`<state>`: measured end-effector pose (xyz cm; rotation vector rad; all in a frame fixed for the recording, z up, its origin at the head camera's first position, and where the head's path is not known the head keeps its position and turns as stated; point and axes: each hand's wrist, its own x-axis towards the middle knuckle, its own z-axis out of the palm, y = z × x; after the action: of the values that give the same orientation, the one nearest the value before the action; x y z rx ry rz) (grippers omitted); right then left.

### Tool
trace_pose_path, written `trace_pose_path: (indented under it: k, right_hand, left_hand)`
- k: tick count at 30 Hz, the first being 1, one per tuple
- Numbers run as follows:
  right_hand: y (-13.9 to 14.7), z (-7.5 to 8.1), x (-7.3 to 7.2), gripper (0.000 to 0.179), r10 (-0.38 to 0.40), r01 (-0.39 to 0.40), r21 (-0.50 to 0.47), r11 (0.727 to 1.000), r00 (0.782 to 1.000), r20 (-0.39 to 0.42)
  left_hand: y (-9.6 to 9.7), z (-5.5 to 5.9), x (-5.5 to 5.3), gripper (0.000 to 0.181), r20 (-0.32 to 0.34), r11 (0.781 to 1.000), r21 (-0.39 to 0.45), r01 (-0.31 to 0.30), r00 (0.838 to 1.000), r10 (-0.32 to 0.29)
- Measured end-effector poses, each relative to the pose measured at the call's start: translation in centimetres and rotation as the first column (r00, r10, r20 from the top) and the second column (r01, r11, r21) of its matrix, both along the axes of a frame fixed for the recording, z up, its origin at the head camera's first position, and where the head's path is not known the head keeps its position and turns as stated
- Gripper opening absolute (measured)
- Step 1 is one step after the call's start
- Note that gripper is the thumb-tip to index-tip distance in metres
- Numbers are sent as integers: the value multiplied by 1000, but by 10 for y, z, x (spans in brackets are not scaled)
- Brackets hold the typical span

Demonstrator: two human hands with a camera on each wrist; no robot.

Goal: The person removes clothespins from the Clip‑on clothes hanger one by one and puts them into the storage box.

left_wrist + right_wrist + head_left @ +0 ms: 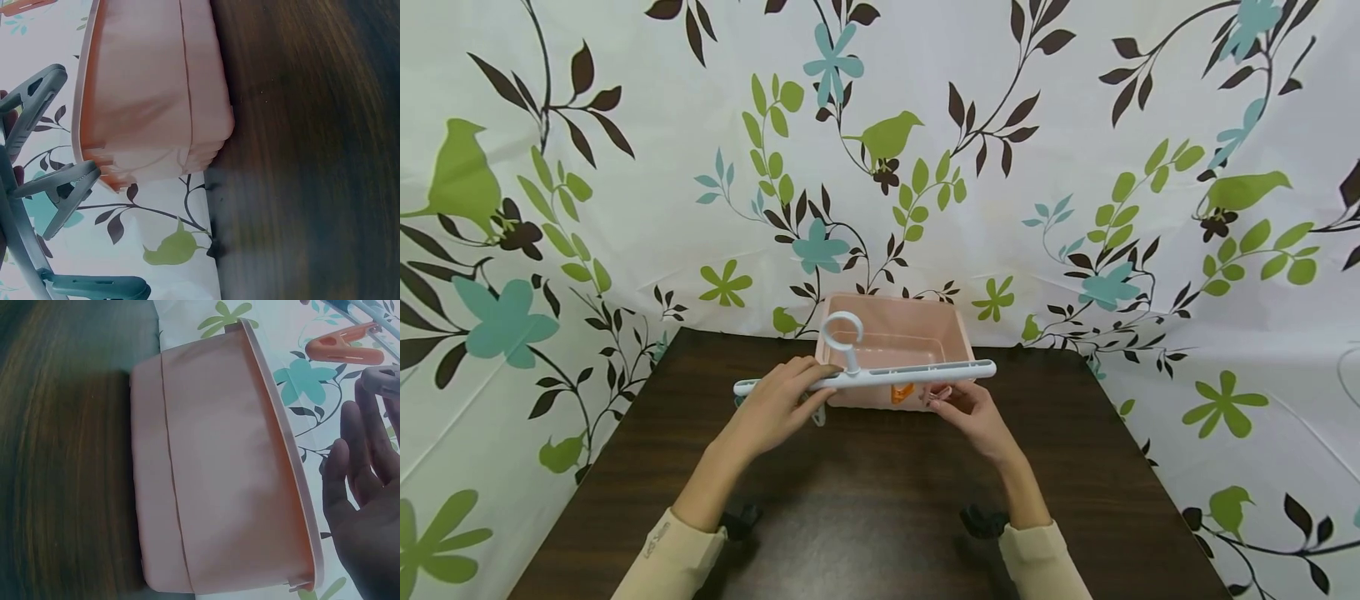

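Observation:
My left hand (781,406) grips the left half of a pale blue hanger (917,374), its hook pointing up, raised before a pink plastic bin (891,321). Clothespins hang from the bar. Toward the left end are a teal clothespin (100,287) and two greyish ones, including a grey clothespin (65,187). An orange clothespin (901,392) hangs right of the middle. Near the right end, my right hand (977,419) pinches a pink clothespin (937,394) just under the bar; whether it is clipped on cannot be told.
The bin stands at the back of the dark wooden table (865,517), against a patterned cloth backdrop (700,233) with leaves, birds and flowers. Dark straps (983,522) show near both sleeve cuffs.

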<state>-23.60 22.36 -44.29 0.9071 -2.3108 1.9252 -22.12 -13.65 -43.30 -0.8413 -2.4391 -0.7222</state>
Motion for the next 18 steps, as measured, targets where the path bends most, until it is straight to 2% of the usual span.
trace_pose_path:
  k: [4,18]
  right_hand:
    - [-4,-1,1,14,-23,23,22,999,1000,-18]
    - [-5,-2,5,13,-95,95,8,995,995,41]
  left_hand:
    - [-1,0,1,33,-11,1000,2,-3,1000,3]
    - [-6,-1,0,31,-13,1000,-27,-11,1000,11]
